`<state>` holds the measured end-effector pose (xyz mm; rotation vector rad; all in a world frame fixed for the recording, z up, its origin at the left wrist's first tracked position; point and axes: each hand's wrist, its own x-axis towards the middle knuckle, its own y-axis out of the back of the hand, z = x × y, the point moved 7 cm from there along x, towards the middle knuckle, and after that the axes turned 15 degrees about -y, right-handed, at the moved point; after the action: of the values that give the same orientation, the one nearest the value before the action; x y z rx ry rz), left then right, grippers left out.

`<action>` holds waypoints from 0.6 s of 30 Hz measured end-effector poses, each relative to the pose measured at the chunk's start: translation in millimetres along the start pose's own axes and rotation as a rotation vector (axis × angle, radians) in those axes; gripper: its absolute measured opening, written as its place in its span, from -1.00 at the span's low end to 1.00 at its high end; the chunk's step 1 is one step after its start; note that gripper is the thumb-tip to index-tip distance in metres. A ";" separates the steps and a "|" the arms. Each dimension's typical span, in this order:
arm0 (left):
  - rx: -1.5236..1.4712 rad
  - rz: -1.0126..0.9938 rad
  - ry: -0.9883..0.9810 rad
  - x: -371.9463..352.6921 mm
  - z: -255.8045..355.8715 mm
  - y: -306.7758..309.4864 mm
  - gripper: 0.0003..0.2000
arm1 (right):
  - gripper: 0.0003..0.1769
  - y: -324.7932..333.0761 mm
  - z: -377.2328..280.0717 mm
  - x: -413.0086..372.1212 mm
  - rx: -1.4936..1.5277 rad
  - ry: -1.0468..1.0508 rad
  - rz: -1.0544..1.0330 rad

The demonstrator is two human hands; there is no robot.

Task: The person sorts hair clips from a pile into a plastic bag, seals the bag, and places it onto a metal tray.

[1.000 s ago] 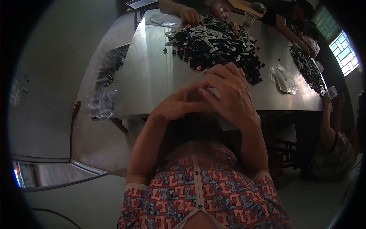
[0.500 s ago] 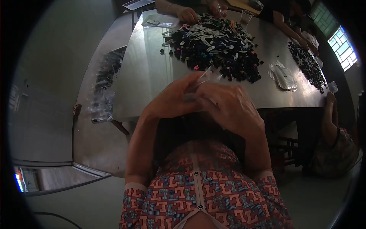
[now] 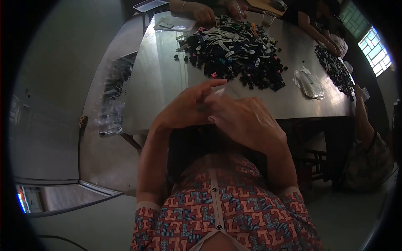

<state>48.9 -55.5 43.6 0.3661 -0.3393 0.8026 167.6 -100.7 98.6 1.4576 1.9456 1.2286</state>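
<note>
Both of my hands are raised close together over the near edge of the metal table (image 3: pixel 163 88). A small clear plastic bag (image 3: pixel 220 91), mostly hidden by fingers, shows between them. My left hand (image 3: pixel 184 104) grips it with the index finger stretched out along the far side. Pressed up against it, my right hand (image 3: pixel 247 121) has its fingers pinched together at the bag; the fingertips are smeared by motion. Just beyond lies a large pile of small hair clips (image 3: pixel 234 50), mostly black and white with a few coloured ones.
Flat clear bags (image 3: pixel 309 83) lie stacked right of the pile. A tray of filled bags (image 3: pixel 113 100) is at the left. Across the table a co-worker's hand (image 3: pixel 205 16) touches the pile near a clear cup (image 3: pixel 268 18). Other people sit right by a second pile (image 3: pixel 335 71).
My right hand has shifted slightly left, closer to my left hand, and less of the clear plastic shows. At the far right, a co-worker's forearm has lifted a little.
</note>
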 end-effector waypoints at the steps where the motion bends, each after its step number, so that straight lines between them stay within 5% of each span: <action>1: 0.042 -0.006 0.002 0.6 0.5 -0.4 -0.10 | -0.78 -0.2 0.1 0.3 0.009 0.022 0.030; 12: 0.233 0.032 -0.108 3.8 5.3 3.2 -0.10 | -0.70 6.0 -7.3 0.2 0.077 0.043 0.080; 14: 0.222 0.009 0.001 0.5 0.6 4.8 -0.08 | -0.62 4.4 -5.8 0.9 0.084 0.035 0.062; 18: 0.111 -0.024 -0.090 -3.4 10.1 12.9 -0.04 | -0.48 7.8 -11.2 -1.6 0.050 0.008 0.062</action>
<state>35.5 -53.8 53.5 0.5104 -0.3745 0.7846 164.0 -106.2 110.7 1.5513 1.9636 1.2221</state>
